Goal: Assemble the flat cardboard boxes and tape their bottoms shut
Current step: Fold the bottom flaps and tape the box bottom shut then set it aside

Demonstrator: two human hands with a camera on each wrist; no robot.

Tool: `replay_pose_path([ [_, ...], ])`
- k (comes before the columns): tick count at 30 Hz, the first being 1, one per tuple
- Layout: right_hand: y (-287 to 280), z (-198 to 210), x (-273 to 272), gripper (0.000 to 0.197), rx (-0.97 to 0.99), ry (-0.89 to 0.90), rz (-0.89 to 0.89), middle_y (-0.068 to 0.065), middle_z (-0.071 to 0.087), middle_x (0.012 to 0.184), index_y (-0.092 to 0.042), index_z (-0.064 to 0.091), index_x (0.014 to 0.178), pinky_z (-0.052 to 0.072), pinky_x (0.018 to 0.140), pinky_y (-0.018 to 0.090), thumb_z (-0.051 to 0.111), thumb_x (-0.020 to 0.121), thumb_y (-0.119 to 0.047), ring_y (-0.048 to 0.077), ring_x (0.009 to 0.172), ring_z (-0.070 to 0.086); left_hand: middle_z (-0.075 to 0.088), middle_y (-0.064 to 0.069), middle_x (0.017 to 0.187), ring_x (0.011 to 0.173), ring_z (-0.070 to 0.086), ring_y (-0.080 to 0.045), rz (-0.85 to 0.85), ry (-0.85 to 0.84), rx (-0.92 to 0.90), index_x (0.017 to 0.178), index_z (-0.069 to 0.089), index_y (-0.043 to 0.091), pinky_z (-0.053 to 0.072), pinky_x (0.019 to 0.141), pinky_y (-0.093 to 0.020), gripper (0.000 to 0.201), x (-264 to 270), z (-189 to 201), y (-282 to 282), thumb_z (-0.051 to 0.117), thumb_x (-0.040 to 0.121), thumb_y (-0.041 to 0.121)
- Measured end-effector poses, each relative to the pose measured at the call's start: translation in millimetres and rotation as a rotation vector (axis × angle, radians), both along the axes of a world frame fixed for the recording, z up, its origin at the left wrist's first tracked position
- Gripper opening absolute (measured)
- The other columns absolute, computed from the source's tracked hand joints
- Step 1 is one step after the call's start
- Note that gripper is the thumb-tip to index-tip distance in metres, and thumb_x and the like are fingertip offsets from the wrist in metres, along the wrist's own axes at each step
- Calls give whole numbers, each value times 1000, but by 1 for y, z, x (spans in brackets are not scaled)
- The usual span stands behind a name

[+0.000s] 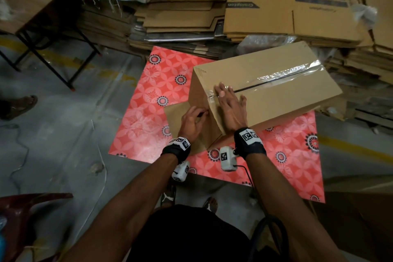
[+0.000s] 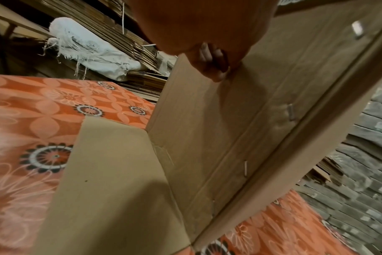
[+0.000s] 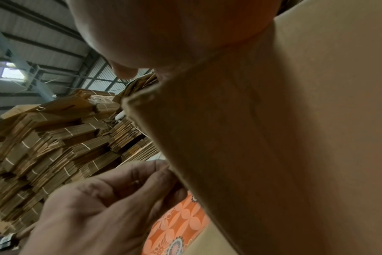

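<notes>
Your hands are on the taped box.

The box [image 1: 265, 91] sits bottom-up on the red patterned mat [image 1: 148, 95], clear tape [image 1: 282, 73] along its seam. Your right hand [image 1: 230, 108] lies flat with straight fingers on the near end of the tape. Your left hand [image 1: 192, 122] is curled against the box's end wall; whether it holds anything, you cannot tell.

A warehouse. Flat cartons [image 1: 187, 13] lie stacked high. A corrugated metal roof [image 3: 44, 46] spans bare concrete floor [image 1: 63, 125].

Dim warm light, tape [image 1: 282, 73] glare, blurry wrist views
</notes>
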State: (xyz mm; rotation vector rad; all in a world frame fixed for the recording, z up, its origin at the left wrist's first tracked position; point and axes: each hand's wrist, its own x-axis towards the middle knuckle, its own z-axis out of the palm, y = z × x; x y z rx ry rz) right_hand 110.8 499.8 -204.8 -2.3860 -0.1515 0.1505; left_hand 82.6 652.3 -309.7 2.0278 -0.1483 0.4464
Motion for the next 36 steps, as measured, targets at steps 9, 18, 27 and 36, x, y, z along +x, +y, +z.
replay_pose_path([
  [9, 0, -4, 2, 72, -18, -13, -20, -20, 25, 165, -42, 41, 154, -4, 125, 47, 9, 97, -71, 2, 155, 11, 54, -8, 88, 77, 40, -2, -33, 98, -22, 93, 62, 1, 34, 68, -24, 8, 3, 7, -11, 63, 88, 7],
  [18, -1, -12, -2, 80, -243, -187, 37, -14, 25, 167, -35, 32, 158, 4, 125, 59, 48, 89, -71, 12, 156, 14, 64, 5, 118, 90, 58, 21, 113, 369, -465, 142, 53, 13, 50, 83, -16, 39, 14, 9, -2, 57, 103, 14],
  [27, 0, -14, -2, 82, -187, -293, 26, -9, 49, 150, -28, 54, 143, 24, 114, 63, 67, 65, -49, 12, 138, 45, 67, -11, 121, 101, 66, -10, 116, 269, -442, 127, 64, 6, 50, 85, -12, 28, 18, 20, -12, 61, 99, 5],
  [36, 6, -10, -3, 84, -366, -247, 98, -12, 31, 162, -39, 33, 156, 19, 114, 68, 58, 76, -51, 18, 152, 29, 72, 3, 105, 95, 68, -10, 51, 489, -674, 110, 57, 21, 58, 86, -39, 38, 31, 31, -2, 67, 93, 54],
])
